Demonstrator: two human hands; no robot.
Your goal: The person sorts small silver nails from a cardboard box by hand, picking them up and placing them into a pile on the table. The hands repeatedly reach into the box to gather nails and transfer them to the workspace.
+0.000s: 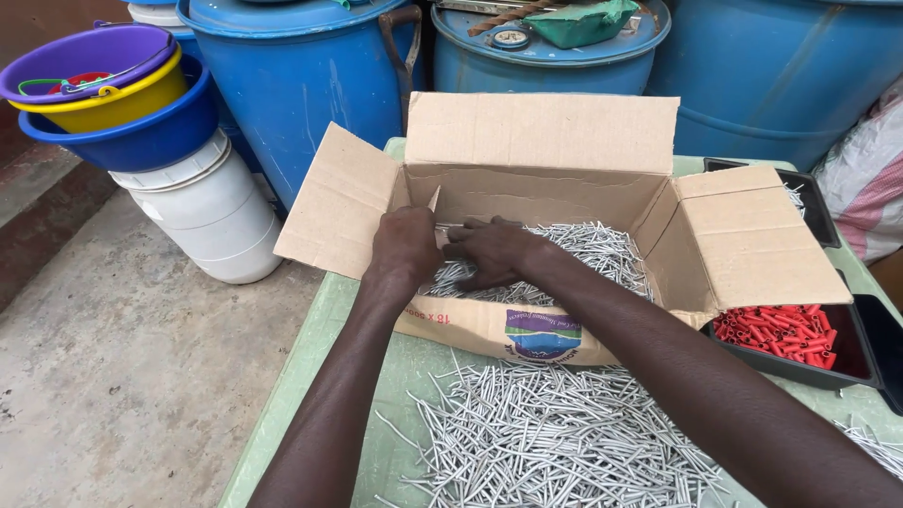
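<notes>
Both hands are down inside the open cardboard box [527,188]. Left hand [404,246] looks curled at the box's left end, can't tell if its grip has anything. Right hand [491,252], just beside it, lies fingers-spread on the silver metal rods [593,246]. Toward the person, more loose rods [555,437] cover the green table [395,376]. Off right, a black tray of red caps [779,331].

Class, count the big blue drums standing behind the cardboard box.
3: left blue drum, middle blue drum, right blue drum. Others may be hidden beyond the frame.
</notes>
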